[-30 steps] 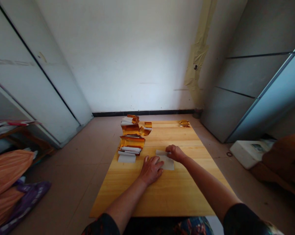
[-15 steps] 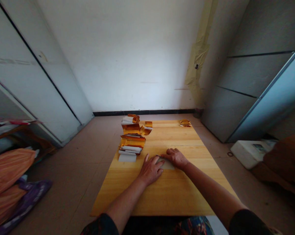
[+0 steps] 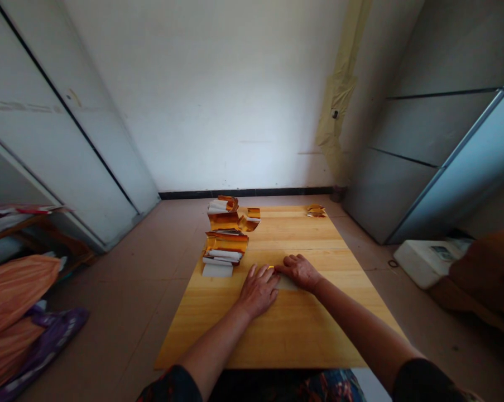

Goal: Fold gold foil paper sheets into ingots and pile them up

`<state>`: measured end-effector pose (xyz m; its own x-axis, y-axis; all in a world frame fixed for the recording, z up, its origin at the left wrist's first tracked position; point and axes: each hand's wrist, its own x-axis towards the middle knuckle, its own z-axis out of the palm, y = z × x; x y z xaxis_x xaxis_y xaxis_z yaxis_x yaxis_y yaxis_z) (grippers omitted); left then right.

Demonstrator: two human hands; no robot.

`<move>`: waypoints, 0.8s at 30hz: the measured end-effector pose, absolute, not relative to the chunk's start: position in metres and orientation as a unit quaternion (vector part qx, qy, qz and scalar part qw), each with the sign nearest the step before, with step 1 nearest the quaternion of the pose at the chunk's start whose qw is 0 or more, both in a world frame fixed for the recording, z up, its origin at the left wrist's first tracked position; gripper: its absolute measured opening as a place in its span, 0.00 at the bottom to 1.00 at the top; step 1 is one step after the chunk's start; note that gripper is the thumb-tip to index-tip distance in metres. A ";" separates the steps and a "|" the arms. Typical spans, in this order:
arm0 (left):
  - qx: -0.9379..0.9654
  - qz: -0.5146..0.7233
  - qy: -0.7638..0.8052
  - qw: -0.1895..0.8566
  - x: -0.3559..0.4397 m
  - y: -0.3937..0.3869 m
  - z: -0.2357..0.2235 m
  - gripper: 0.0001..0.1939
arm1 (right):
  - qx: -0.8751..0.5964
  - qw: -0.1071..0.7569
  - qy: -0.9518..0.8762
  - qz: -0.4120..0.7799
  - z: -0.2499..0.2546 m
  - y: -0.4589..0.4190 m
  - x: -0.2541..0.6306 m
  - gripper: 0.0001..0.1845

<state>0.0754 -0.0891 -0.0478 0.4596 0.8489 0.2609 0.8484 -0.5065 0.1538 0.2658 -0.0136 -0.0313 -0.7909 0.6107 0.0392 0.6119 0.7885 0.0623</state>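
A small pale sheet of paper (image 3: 288, 283), with a bit of gold showing at its far edge, lies on the wooden table under both hands. My left hand (image 3: 258, 290) rests on the left part of the sheet, palm down, fingers stretched forward and slightly apart. At the far edge, my right hand (image 3: 302, 272) has its fingers curled and pressed together on the paper; its thumb and fingertips are partly hidden. Left of the hands lies a stack of gold foil paper (image 3: 226, 243) with pale backs showing. Folded gold pieces (image 3: 316, 211) lie at the table's far right corner.
The wooden table (image 3: 302, 335) stands before a white wall. More gold foil sheets (image 3: 223, 220) and a pale bundle (image 3: 218, 206) lie at its far left. Grey cabinets flank both sides. A white box (image 3: 427, 261) is on the floor at right, orange cloth (image 3: 21, 285) at left.
A gold strip now shows at the sheet's far edge between my hands. My left fingers have drawn closer together; both hands have otherwise barely moved.
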 end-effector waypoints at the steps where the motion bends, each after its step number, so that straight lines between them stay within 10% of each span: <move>1: 0.855 0.151 0.496 0.007 0.076 -0.089 -0.047 0.18 | -0.322 0.011 -0.946 -0.036 -0.032 -0.014 0.267 0.16; 24: 0.856 0.128 0.500 0.014 0.077 -0.085 -0.035 0.15 | -0.435 0.035 -0.900 -0.023 -0.038 -0.031 0.294 0.20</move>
